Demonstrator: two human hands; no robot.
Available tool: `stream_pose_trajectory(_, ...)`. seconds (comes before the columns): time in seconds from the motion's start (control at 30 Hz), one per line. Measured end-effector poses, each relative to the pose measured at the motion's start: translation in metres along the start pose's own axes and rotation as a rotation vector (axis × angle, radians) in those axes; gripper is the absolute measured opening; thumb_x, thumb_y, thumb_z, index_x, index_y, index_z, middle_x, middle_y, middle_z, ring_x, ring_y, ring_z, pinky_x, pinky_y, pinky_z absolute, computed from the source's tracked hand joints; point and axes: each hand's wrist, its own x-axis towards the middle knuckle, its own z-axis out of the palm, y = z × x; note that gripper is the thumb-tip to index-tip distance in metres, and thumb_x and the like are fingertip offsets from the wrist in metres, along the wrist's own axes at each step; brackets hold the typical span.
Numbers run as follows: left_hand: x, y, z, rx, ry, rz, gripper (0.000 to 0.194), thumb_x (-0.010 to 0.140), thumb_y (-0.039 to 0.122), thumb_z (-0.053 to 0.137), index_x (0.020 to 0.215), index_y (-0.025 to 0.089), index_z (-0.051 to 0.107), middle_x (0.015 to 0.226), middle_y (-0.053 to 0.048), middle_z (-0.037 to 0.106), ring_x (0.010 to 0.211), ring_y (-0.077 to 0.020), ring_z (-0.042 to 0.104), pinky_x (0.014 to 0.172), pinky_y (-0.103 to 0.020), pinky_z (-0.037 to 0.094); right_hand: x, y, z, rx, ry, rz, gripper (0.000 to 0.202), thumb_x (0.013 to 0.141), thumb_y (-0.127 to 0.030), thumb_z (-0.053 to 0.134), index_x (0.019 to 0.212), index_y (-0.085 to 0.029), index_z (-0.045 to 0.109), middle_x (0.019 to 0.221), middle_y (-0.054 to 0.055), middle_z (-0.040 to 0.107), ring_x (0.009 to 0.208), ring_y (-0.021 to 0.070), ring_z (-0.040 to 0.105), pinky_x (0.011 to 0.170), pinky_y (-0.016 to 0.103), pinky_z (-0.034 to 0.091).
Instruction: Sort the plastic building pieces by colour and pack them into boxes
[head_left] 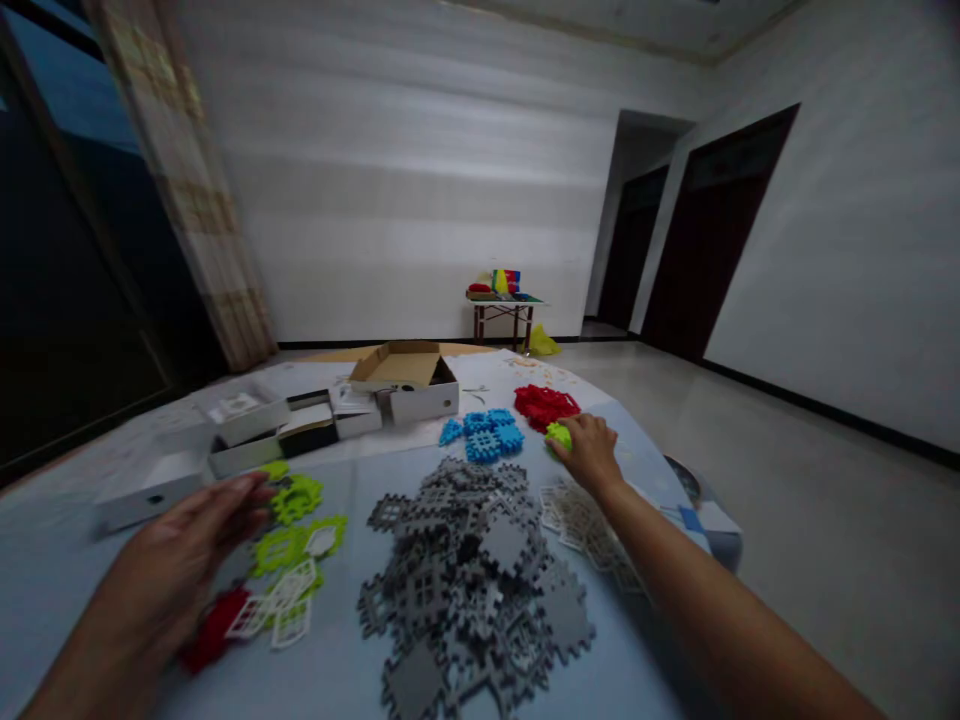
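Note:
My right hand (592,450) reaches across the table, its fingers closed around a lime-green toothed building piece (559,435) just in front of a red pile of pieces (546,405). On the left, my left hand (199,525) is slightly blurred, thumb and fingers drawn together; whether a piece is in them is hidden. Close to its fingertips are a small green piece (275,468) and larger lime-green pieces (296,497). White lattice pieces (281,605) and a red piece (217,630) lie below them. A big heap of grey toothed pieces (472,560) spreads between my hands.
Blue pieces (491,435) sit behind the grey heap, and white lattice pieces (577,520) lie under my right forearm. White boxes (247,415) and an open carton (424,400) stand at the back left. A small table (506,300) is by the far wall.

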Motion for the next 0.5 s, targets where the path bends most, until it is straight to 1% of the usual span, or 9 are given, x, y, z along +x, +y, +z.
stream_pose_trajectory(0.03,0.0,0.002,-0.002,-0.029,-0.011,-0.033,0.03,0.052,0.04,0.069,0.076,0.022,0.066,0.078,-0.001,0.071,0.067,-0.0117,0.063,0.059,-0.02,0.054,-0.002,-0.008,-0.003,0.028,0.014,-0.046,0.035,0.08,-0.04,0.06,0.109,-0.021,0.062,0.109,0.01,0.058,0.101,0.027,0.045,0.081,0.039,0.032)
stream_pose_trajectory(0.1,0.005,0.002,-0.008,0.002,-0.007,-0.032,0.033,0.053,0.041,0.067,0.078,0.019,0.066,0.076,-0.002,0.07,0.062,-0.0107,0.061,0.056,-0.02,0.051,-0.007,-0.027,-0.009,0.094,0.032,-0.142,0.033,0.08,-0.038,0.06,0.108,-0.021,0.062,0.108,0.01,0.058,0.1,0.027,0.046,0.082,0.04,0.033)
stream_pose_trajectory(0.17,0.013,-0.006,-0.018,0.083,0.008,-0.008,0.038,0.055,0.043,0.065,0.081,0.016,0.066,0.076,-0.004,0.07,0.059,-0.0109,0.059,0.055,-0.022,0.05,-0.014,-0.052,-0.018,0.175,0.029,-0.242,0.031,0.081,-0.035,0.059,0.108,-0.021,0.062,0.107,0.01,0.058,0.1,0.0266,0.047,0.083,0.04,0.033)
stream_pose_trajectory(0.23,0.021,-0.019,-0.031,0.147,0.046,0.014,0.04,0.057,0.044,0.063,0.083,0.014,0.065,0.076,-0.006,0.07,0.059,-0.0124,0.059,0.056,-0.024,0.049,-0.024,-0.081,-0.029,0.264,0.001,-0.344,0.029,0.081,-0.033,0.059,0.107,-0.021,0.062,0.106,0.01,0.059,0.101,0.026,0.047,0.084,0.039,0.034)
stream_pose_trajectory(0.33,0.029,-0.041,-0.049,0.236,0.129,0.06,0.04,0.06,0.044,0.059,0.084,0.013,0.065,0.077,-0.007,0.07,0.063,-0.0158,0.06,0.059,-0.027,0.048,-0.046,-0.125,-0.044,0.393,-0.085,-0.492,0.027,0.081,-0.029,0.059,0.107,-0.022,0.062,0.106,0.008,0.06,0.102,0.0245,0.047,0.086,0.038,0.034)
stream_pose_trajectory(0.43,0.032,-0.061,-0.064,0.329,0.208,0.116,0.039,0.065,0.045,0.052,0.087,0.015,0.064,0.08,-0.007,0.069,0.068,-0.0192,0.062,0.066,-0.031,0.049,-0.069,-0.166,-0.054,0.477,-0.227,-0.615,0.028,0.08,-0.026,0.062,0.108,-0.024,0.061,0.107,0.006,0.06,0.104,0.0225,0.047,0.088,0.038,0.033)
stream_pose_trajectory(0.5,0.032,-0.07,-0.072,0.378,0.24,0.147,0.039,0.068,0.045,0.049,0.089,0.016,0.063,0.083,-0.007,0.069,0.074,-0.0214,0.063,0.071,-0.034,0.049,-0.082,-0.19,-0.056,0.509,-0.33,-0.675,0.029,0.079,-0.027,0.062,0.108,-0.024,0.061,0.106,0.005,0.061,0.104,0.0216,0.047,0.089,0.037,0.034)
